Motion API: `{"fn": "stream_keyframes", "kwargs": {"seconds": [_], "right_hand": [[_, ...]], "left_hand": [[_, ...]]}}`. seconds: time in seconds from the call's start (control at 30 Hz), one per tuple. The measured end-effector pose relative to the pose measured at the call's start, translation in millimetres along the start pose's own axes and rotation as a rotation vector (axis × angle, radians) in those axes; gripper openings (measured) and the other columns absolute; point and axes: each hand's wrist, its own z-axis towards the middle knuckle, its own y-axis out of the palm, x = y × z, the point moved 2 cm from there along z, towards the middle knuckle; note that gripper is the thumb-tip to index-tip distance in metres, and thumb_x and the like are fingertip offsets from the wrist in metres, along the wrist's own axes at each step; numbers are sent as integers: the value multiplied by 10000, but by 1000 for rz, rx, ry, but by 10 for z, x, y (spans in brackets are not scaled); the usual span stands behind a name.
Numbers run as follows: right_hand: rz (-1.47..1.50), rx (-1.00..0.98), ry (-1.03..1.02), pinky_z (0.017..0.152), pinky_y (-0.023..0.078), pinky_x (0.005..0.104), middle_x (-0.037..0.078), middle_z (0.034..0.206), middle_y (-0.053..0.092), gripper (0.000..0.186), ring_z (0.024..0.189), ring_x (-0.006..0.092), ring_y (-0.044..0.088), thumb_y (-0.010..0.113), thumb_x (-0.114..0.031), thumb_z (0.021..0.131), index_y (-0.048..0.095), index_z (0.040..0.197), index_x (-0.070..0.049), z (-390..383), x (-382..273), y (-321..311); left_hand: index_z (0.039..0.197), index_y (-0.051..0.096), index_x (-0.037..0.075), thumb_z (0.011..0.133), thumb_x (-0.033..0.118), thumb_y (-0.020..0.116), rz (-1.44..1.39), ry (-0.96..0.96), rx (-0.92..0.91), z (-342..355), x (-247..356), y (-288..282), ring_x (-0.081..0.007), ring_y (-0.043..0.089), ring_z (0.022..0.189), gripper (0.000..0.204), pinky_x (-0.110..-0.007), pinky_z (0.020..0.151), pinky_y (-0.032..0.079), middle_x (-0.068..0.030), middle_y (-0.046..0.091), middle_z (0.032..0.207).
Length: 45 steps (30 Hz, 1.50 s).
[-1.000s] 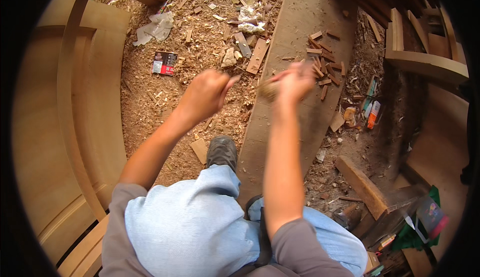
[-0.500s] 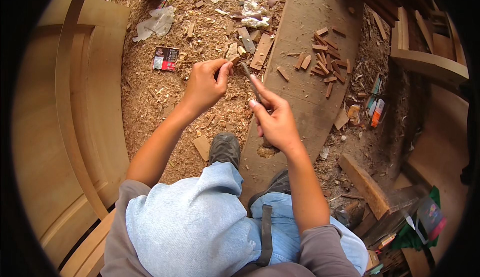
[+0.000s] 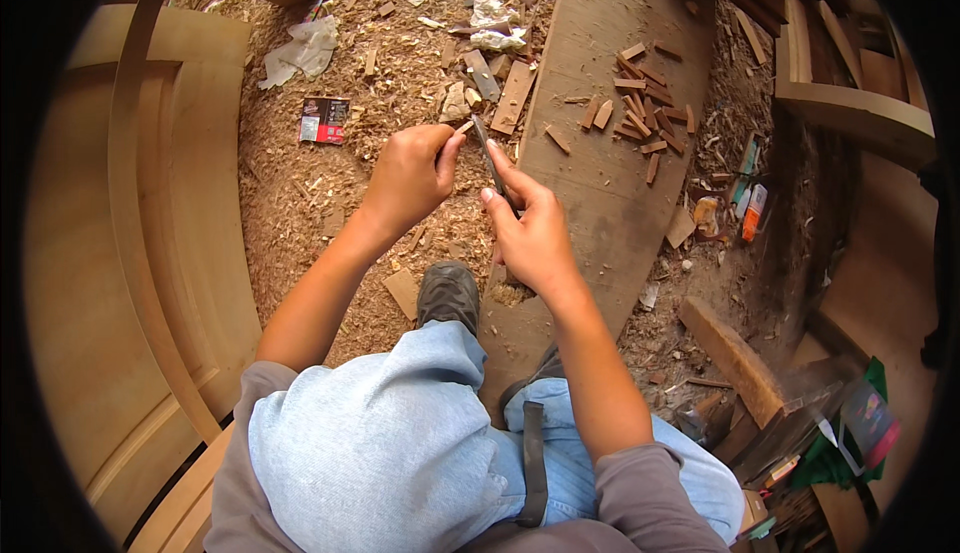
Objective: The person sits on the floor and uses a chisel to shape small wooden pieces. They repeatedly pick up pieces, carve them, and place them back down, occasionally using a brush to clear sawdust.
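My left hand (image 3: pixel 410 175) is closed, pinching a small wooden peg (image 3: pixel 464 127) between thumb and fingers. Only the pale end of the peg sticks out. In my right hand (image 3: pixel 532 233) is a narrow dark blade (image 3: pixel 482 136), its far end beside the peg's tip. Whether the two touch I cannot tell. My fingers lie along the blade and hide its grip end, so its exact kind does not show. To the right, several small cut pegs (image 3: pixel 640 103), some with pointed ends, lie in a loose pile on a wide wooden board (image 3: pixel 590 213).
Wood shavings (image 3: pixel 300 213) cover the ground, with offcuts (image 3: pixel 514 96), a red and black packet (image 3: pixel 323 120) and crumpled plastic (image 3: pixel 303 51). A panelled wooden door (image 3: pixel 200 203) stands at the left. On the right are an orange and white tube (image 3: pixel 753 212) and a thick wood block (image 3: pixel 732 361).
My right hand has shifted slightly left and up, bringing the blade closer to the peg. More of the peg's pale end shows now. The whole view has shifted a little.
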Motion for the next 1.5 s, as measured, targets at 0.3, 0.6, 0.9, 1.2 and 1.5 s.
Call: {"fn": "stream_keyframes", "kwargs": {"seconds": [0.3,0.6,0.9,1.2,1.5], "right_hand": [[-44,-85,70,427,408,277,-37,611,485,533,434,61,480,591,-101,991,483,1509,-166,-8,6,13],[51,62,180,707,559,330,155,938,720,442,731,213,688,586,-111,986,563,1426,-94,205,-71,253],[331,366,20,366,453,248,-7,639,543,536,423,76,491,550,-118,1030,392,1541,-154,533,-77,-849],[251,-107,200,417,424,245,-17,677,573,567,445,49,451,587,-85,996,440,1530,-207,47,214,-263],[116,-223,183,553,503,259,108,1228,705,508,590,68,544,599,-91,980,526,1474,-181,11,303,-152]], "left_hand": [[841,643,-28,935,90,628,115,26,-44,11,-44,45,-390,623,718,151,-471,660,495,-198,630,756],[808,656,-19,944,97,631,139,121,-39,252,9,-5,-333,596,642,180,-443,615,476,-182,599,695],[848,692,-11,995,123,583,-193,-323,-133,-330,-120,55,-96,510,547,227,-299,536,437,-32,579,617],[841,665,40,1056,278,547,-765,-592,-118,-121,-228,211,-35,475,572,342,-245,576,505,50,518,638],[823,654,40,1055,252,548,-735,-532,-112,-178,-274,257,-40,497,583,331,-242,557,478,40,556,665]]}}
